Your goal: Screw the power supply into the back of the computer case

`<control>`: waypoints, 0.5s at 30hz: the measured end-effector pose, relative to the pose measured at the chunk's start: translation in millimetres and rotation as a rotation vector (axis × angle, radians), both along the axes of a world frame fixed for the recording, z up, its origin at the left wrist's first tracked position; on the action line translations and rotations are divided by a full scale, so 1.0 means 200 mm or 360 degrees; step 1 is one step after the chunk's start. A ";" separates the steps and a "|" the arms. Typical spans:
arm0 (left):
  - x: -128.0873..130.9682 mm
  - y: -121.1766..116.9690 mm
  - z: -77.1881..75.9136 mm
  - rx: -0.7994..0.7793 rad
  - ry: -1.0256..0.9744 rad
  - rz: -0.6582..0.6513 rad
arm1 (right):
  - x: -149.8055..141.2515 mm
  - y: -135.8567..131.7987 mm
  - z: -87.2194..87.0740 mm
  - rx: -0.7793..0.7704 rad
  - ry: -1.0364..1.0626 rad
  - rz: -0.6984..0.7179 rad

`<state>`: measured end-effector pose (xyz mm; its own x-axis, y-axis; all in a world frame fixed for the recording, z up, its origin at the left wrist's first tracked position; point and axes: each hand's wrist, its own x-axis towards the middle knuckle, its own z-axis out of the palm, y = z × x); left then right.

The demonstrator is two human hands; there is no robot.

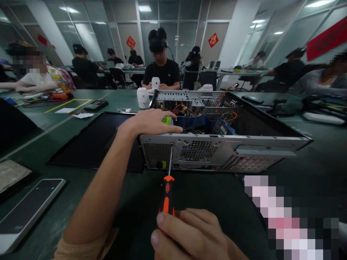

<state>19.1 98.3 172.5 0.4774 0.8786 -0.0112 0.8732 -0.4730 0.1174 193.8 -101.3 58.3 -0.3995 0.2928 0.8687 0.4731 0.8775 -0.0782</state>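
My right hand grips an orange and black screwdriver by its handle. The shaft points away from me, its tip at a screw in the back panel beside the power supply's perforated vent. That panel belongs to a computer case lying on its side with the interior exposed. Over the top edge of the panel lies my left hand, fingers stretched out across the power supply corner. Colored wires and a blue ribbon cable show inside the case.
A black side panel lies flat left of the case. Nearer are a white device with a dark screen and a worn flat block. Across the table a person handles a white device; another white device stands close by.
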 end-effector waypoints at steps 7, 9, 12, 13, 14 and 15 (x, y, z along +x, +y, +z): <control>0.00 0.01 0.00 0.0011 0.0001 -0.0012 | 0.03 0.02 -0.11 -0.0045 -0.0010 0.0093; 0.00 0.00 0.00 0.0017 0.0009 -0.0011 | 0.02 0.02 -0.12 -0.0029 0.0092 0.0061; 0.00 0.00 0.00 0.0020 0.0020 0.0001 | -0.01 0.02 -0.11 0.0028 0.0239 -0.0026; 0.00 0.00 0.00 0.0018 0.0018 0.0001 | -0.01 0.02 -0.11 0.0051 0.0253 -0.0039; 0.00 0.00 0.00 0.0013 0.0014 -0.0002 | -0.02 0.02 -0.10 0.0059 0.0252 -0.0036; -0.01 0.00 0.00 0.0007 0.0007 -0.0010 | -0.01 0.02 -0.09 0.0053 0.0251 -0.0018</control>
<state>17.9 97.9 172.5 0.4828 0.8757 -0.0093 0.8708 -0.4789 0.1114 191.2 -96.7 40.8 -0.2541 0.2665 0.9297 0.4672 0.8755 -0.1233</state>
